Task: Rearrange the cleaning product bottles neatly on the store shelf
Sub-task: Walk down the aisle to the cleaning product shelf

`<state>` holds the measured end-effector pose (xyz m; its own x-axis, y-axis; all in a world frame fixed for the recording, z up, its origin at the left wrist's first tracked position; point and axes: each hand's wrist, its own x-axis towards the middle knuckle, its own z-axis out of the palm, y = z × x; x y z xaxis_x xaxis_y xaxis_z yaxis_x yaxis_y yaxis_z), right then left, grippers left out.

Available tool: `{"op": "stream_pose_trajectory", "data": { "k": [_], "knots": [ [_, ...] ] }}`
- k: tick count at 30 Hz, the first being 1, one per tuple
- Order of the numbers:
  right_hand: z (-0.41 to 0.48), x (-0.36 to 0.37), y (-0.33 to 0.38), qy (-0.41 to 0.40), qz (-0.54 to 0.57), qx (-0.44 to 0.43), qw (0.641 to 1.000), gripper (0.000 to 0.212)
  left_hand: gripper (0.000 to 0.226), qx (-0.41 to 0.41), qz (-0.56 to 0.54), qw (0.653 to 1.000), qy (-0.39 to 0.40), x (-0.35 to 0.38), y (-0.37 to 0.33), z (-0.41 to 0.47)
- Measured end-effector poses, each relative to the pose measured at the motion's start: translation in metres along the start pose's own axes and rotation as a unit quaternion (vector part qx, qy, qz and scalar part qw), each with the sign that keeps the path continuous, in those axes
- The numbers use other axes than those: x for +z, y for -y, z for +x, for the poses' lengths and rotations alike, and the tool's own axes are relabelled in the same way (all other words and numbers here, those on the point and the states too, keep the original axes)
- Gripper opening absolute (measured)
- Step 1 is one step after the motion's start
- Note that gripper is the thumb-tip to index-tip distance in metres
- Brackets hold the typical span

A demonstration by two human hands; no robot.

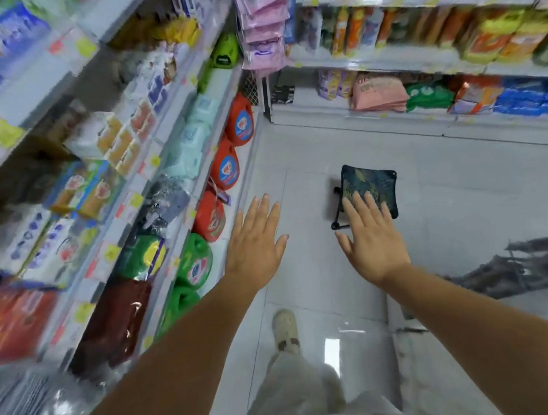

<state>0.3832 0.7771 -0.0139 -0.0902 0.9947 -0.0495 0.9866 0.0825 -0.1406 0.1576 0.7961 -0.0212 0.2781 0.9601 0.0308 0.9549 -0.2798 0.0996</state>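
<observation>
Both hands were spread flat, fingers straight and wide, holding nothing; the left hand (255,244) hung over the glossy tiled floor (460,194) near the bottom shelf's (246,173) front edge; the right hand (373,236) partly hid a folding stool (369,181) with a dark leaf-patterned fabric seat; rounded red bottles (224,168) lined that edge, with bulging green bottles (198,261) towards its near end.
</observation>
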Motion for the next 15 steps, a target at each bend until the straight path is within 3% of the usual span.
{"op": "stream_pose_trajectory", "data": {
  "k": [15],
  "knots": [
    [0.282,-0.014,-0.054,0.013,0.010,0.078,0.997,0.067,0.062,0.087,-0.012,0.996,0.025,0.011,0.052,0.321]
  ]
}}
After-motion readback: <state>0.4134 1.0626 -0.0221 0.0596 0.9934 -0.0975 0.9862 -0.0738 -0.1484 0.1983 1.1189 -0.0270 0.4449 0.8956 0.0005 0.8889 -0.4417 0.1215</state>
